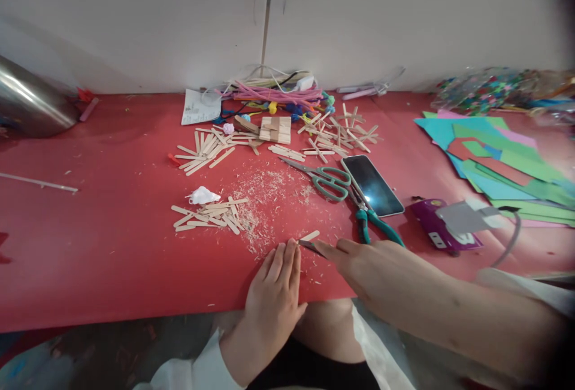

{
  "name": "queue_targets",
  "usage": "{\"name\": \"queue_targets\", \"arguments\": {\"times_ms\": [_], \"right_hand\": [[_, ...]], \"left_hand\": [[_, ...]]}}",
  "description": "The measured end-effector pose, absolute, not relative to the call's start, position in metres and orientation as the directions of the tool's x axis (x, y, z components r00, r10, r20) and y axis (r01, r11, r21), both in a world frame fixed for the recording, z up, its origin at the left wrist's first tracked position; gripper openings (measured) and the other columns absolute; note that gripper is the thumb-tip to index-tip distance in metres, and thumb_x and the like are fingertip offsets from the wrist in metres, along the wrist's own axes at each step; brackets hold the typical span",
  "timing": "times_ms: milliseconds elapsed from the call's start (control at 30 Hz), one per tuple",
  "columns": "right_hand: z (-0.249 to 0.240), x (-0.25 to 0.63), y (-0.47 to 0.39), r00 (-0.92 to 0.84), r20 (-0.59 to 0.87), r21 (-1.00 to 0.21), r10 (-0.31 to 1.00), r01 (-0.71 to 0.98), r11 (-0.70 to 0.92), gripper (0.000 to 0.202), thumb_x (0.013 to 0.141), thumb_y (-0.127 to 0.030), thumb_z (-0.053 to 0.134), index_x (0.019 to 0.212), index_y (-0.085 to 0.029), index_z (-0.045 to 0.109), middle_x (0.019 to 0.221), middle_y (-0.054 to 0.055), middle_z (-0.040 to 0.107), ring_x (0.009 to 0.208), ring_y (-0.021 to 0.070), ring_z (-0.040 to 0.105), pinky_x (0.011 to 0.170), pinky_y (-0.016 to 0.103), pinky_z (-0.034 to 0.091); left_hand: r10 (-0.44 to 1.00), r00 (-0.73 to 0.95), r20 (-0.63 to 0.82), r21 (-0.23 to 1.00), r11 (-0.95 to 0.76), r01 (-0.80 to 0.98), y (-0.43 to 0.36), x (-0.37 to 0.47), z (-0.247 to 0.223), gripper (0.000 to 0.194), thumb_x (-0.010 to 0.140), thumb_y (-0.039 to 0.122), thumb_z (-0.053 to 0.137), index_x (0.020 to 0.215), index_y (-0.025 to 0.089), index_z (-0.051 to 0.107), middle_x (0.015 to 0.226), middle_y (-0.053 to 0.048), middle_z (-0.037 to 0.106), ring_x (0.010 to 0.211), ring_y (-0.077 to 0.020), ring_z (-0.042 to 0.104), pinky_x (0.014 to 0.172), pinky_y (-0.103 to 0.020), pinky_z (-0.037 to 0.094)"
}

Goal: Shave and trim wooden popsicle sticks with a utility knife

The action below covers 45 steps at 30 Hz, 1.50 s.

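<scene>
My left hand (pixel 276 285) lies flat near the table's front edge, fingers stretched out. Its fingertips press on a wooden craft stick (pixel 309 236), whose far end sticks out to the right. Closed round a craft knife (pixel 311 248), my right hand (pixel 372 261) holds the blade against the stick beside my left fingertips. The knife's handle is mostly hidden in my fingers. Wood shavings (pixel 265 204) are scattered beyond my left hand. To their left is a small pile of cut craft sticks (pixel 211 216) beside a crumpled white piece (pixel 204 195).
Scissors (pixel 330 181), teal-handled pliers (pixel 372 222) and a phone (pixel 372 183) lie beyond my right hand. A purple device (pixel 444 225) and coloured paper (pixel 507 162) are at right. More sticks (pixel 206 147) and pink pipe cleaners (pixel 278 93) lie behind. A metal cylinder (pixel 33 99) is far left.
</scene>
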State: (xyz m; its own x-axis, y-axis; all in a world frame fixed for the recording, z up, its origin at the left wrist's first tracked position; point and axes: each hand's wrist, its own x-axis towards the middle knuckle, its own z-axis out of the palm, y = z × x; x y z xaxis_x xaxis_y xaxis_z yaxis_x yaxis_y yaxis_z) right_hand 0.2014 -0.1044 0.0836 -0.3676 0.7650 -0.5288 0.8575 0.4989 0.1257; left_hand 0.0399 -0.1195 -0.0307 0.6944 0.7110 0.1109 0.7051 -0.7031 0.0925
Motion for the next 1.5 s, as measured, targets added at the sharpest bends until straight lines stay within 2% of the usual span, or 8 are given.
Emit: {"name": "queue_targets", "arguments": {"times_ms": [267,467,567,733,867,967,1300,1500], "right_hand": [[0.085,0.200,-0.094,-0.367,-0.517,0.060,0.773,0.886,0.460,0.056,0.060,0.000,0.053,0.115,-0.012,0.053,0.081,0.007,0.068,0.064,0.0177,0.064,0.043,0.025,0.034],[0.078,0.202,-0.099,-0.494,-0.434,0.078,0.754,0.813,0.577,0.050,0.057,0.000,0.056,0.105,-0.012,0.061,0.089,0.009,0.068,0.063,0.0176,0.063,0.040,0.027,0.038],[0.071,0.206,-0.106,-0.549,-0.371,0.105,0.749,0.776,0.622,0.054,0.057,0.000,0.055,0.110,-0.010,0.058,0.101,0.011,0.066,0.066,0.0187,0.063,0.038,0.028,0.040],[0.069,0.213,-0.110,-0.485,-0.370,0.070,0.792,0.836,0.544,0.064,0.059,0.001,0.050,0.122,-0.011,0.050,0.101,0.010,0.066,0.069,0.0180,0.065,0.045,0.027,0.046],[0.072,0.214,-0.110,-0.495,-0.364,0.055,0.789,0.834,0.549,0.057,0.063,-0.001,0.049,0.119,-0.012,0.053,0.103,0.011,0.066,0.070,0.0191,0.065,0.047,0.028,0.047],[0.074,0.213,-0.109,-0.493,-0.378,0.054,0.784,0.833,0.550,0.053,0.060,0.001,0.049,0.110,-0.012,0.058,0.104,0.011,0.065,0.069,0.0195,0.065,0.045,0.028,0.046],[0.075,0.211,-0.107,-0.428,-0.436,0.028,0.792,0.873,0.487,0.056,0.065,0.001,0.048,0.119,-0.011,0.052,0.102,0.011,0.066,0.068,0.0204,0.065,0.048,0.030,0.048],[0.074,0.209,-0.107,-0.471,-0.419,0.047,0.777,0.843,0.536,0.036,0.061,0.003,0.050,0.087,-0.016,0.067,0.113,0.008,0.062,0.072,0.0205,0.065,0.047,0.029,0.046]], "left_hand": [[0.704,0.695,0.145,0.084,-0.709,0.700,-0.120,0.039,-0.032,0.085,0.065,0.048,0.066,0.132,0.006,0.036,0.138,-0.011,0.035,0.124,-0.0236,0.035,0.100,-0.031,0.035],[0.707,0.688,0.163,0.092,-0.705,0.703,-0.120,0.039,-0.035,0.090,0.061,0.050,0.069,0.132,0.006,0.035,0.136,-0.010,0.038,0.124,-0.0230,0.034,0.098,-0.029,0.037],[0.709,0.687,0.159,0.093,-0.703,0.705,-0.120,0.039,-0.036,0.091,0.061,0.051,0.069,0.133,0.007,0.034,0.136,-0.010,0.038,0.124,-0.0230,0.034,0.098,-0.029,0.037],[0.729,0.663,0.166,0.118,-0.683,0.721,-0.121,0.039,-0.034,0.087,0.062,0.048,0.070,0.131,0.007,0.036,0.137,-0.010,0.036,0.122,-0.0232,0.037,0.098,-0.030,0.037],[0.730,0.664,0.164,0.126,-0.683,0.719,-0.123,0.039,-0.035,0.083,0.063,0.046,0.069,0.130,0.008,0.038,0.136,-0.009,0.039,0.122,-0.0230,0.038,0.099,-0.031,0.037],[0.727,0.669,0.155,0.119,-0.686,0.718,-0.123,0.039,-0.036,0.085,0.064,0.047,0.068,0.132,0.008,0.035,0.135,-0.009,0.040,0.123,-0.0229,0.036,0.099,-0.031,0.037],[0.732,0.662,0.160,0.137,-0.681,0.720,-0.122,0.039,-0.035,0.080,0.066,0.047,0.067,0.130,0.009,0.039,0.136,-0.008,0.040,0.121,-0.0231,0.039,0.099,-0.031,0.037],[0.731,0.655,0.191,0.149,-0.681,0.717,-0.122,0.040,-0.035,0.080,0.064,0.046,0.069,0.128,0.008,0.041,0.134,-0.008,0.042,0.120,-0.0227,0.040,0.098,-0.031,0.037]]}}
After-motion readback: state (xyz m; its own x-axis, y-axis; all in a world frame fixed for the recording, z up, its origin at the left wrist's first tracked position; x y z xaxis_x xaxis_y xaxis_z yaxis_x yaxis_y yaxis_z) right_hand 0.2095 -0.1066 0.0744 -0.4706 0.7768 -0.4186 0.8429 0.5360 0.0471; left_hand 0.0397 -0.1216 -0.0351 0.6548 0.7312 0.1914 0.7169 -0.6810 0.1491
